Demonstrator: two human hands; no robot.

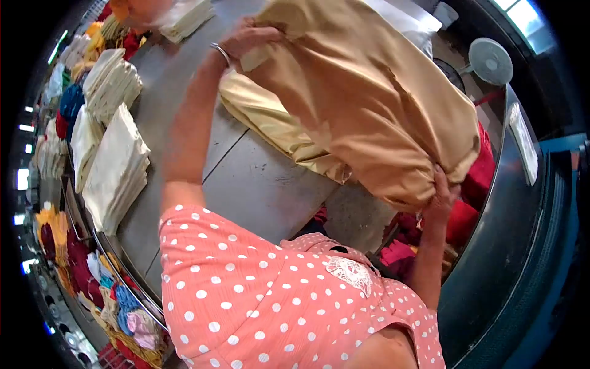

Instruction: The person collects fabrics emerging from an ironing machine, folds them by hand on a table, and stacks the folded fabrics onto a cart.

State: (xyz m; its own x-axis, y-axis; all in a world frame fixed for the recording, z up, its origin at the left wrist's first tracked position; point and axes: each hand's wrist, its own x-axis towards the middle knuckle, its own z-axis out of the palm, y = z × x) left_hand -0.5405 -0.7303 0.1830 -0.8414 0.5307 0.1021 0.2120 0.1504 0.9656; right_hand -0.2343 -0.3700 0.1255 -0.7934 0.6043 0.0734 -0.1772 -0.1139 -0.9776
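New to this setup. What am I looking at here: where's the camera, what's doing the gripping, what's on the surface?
There's no machine: the hands are a person's own, bare. The single picture comes from a camera worn on that person's head, looking forward and down, so the pink dotted top at the bottom is the wearer's. The bent look and black corners suggest a very wide lens.

The left hand and right hand grip a large tan cloth, spread between them. Beneath it, pale yellow cloth lies on a grey table. Stacks of cream cloth sit along the table's left side.
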